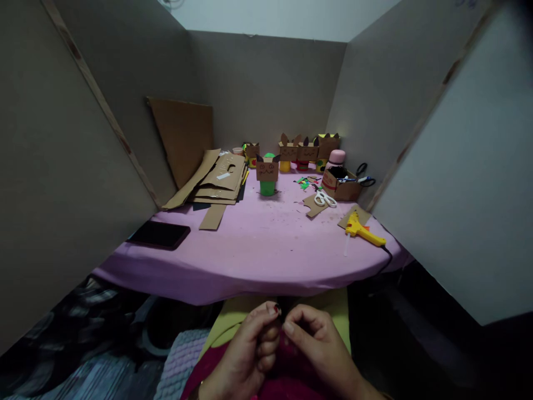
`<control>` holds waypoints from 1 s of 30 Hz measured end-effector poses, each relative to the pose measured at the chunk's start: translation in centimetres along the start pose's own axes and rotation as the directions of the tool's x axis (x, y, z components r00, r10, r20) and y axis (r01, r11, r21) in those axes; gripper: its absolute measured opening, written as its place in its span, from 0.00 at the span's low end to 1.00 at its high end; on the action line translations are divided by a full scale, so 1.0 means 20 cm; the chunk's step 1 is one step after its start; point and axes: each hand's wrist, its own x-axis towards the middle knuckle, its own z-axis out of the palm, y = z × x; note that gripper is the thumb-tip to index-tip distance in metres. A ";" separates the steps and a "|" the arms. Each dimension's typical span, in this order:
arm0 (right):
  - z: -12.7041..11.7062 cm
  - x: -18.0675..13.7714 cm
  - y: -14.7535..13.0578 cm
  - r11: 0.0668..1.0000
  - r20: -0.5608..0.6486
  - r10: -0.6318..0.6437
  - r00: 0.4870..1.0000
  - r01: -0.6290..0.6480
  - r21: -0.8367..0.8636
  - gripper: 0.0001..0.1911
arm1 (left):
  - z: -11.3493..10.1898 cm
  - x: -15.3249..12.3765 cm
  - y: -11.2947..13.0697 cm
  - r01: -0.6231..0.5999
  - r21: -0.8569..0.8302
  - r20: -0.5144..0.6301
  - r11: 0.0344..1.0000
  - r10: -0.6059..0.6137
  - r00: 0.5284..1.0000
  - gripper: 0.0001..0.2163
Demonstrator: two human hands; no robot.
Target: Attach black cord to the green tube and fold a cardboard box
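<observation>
A tiny red-and-black scrap [277, 309], material unclear, is pinched betw. thumb & index of the L hand [255, 340], off the front edge of the lilac cloth-covered table [250, 250]. The R hand [313, 334] is held just beside, thumb & index drawn narrow; whether anything is gripped can't be told. The scrap is best gripped lightly by its rim, w/ wrists steady. The yellow plastic glue gun [363, 230], nr the table's R front corner, is best given clearance.

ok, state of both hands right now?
Left hand: closed, seemingly on a tiny red-and-black bit at the thumb tip.
Right hand: closed, fingertips pinched; can't tell if holding anything.
</observation>
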 end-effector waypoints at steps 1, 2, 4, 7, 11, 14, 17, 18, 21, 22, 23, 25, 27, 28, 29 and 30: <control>0.00 0.00 0.00 1.000 0.004 -0.007 1.000 0.007 -0.013 0.11 | -0.01 0.00 0.00 0.011 -0.034 -0.008 0.999 -0.011 1.000 0.16; 0.00 0.00 0.00 0.999 0.008 -0.014 1.000 0.014 -0.029 0.11 | -0.01 0.00 0.00 0.017 -0.062 -0.015 0.998 -0.018 1.000 0.16; 0.00 0.01 -0.01 0.998 0.010 -0.027 1.000 0.027 -0.059 0.12 | -0.02 0.01 0.00 0.020 -0.103 -0.024 0.994 -0.023 0.999 0.16; -0.01 0.01 -0.01 0.992 0.004 -0.053 0.999 0.053 -0.112 0.13 | -0.02 0.02 0.00 0.015 -0.118 -0.033 0.993 -0.019 0.999 0.16; -0.03 0.00 0.00 0.989 -0.010 -0.075 0.997 0.073 -0.129 0.13 | -0.01 0.02 0.01 -0.015 -0.100 -0.046 0.995 0.010 0.999 0.16; -0.04 -0.01 0.00 0.994 -0.030 -0.075 0.997 0.072 -0.079 0.13 | -0.01 0.02 0.01 -0.036 -0.073 -0.049 0.997 0.033 0.998 0.17; -0.05 0.00 0.01 0.996 -0.073 -0.083 0.994 0.086 0.036 0.11 | 0.00 0.02 0.01 -0.052 -0.026 -0.042 0.998 0.051 0.998 0.16; -0.05 0.00 0.02 0.990 -0.085 -0.090 0.992 0.098 0.097 0.11 | 0.00 0.02 0.01 -0.054 -0.004 -0.034 0.999 0.054 0.998 0.15; -0.04 0.00 0.02 0.929 -0.078 -0.069 0.995 0.093 0.359 0.09 | 0.01 0.02 0.00 -0.049 0.078 0.014 0.996 0.048 0.999 0.13; -0.03 0.01 0.02 0.890 -0.060 -0.042 0.997 0.065 0.452 0.09 | 0.02 0.02 0.00 -0.043 0.108 0.035 0.993 0.039 0.999 0.12; -0.03 0.01 0.01 0.844 -0.036 -0.011 0.999 0.028 0.535 0.08 | 0.02 0.02 0.00 -0.037 0.140 0.053 0.989 0.029 0.998 0.12; -0.02 0.01 0.00 0.754 0.004 0.041 0.999 -0.034 0.656 0.07 | 0.01 0.03 -0.01 -0.026 0.194 0.075 0.981 0.011 0.997 0.11; -0.02 0.02 0.00 0.694 0.015 0.059 0.998 -0.052 0.719 0.07 | 0.01 0.03 -0.02 -0.021 0.224 0.075 0.974 0.004 0.997 0.13; -0.01 0.02 -0.01 0.679 0.013 0.064 0.998 -0.053 0.733 0.08 | 0.00 0.04 -0.03 -0.022 0.230 0.069 0.973 0.006 0.998 0.13; -0.01 0.02 -0.01 0.673 0.009 0.069 0.998 -0.053 0.738 0.08 | 0.00 0.04 -0.03 -0.024 0.232 0.060 0.972 0.010 0.998 0.14; -0.02 0.02 -0.01 0.673 0.004 0.075 0.997 -0.053 0.738 0.09 | 0.00 0.04 -0.04 -0.025 0.236 0.052 0.972 0.013 0.999 0.14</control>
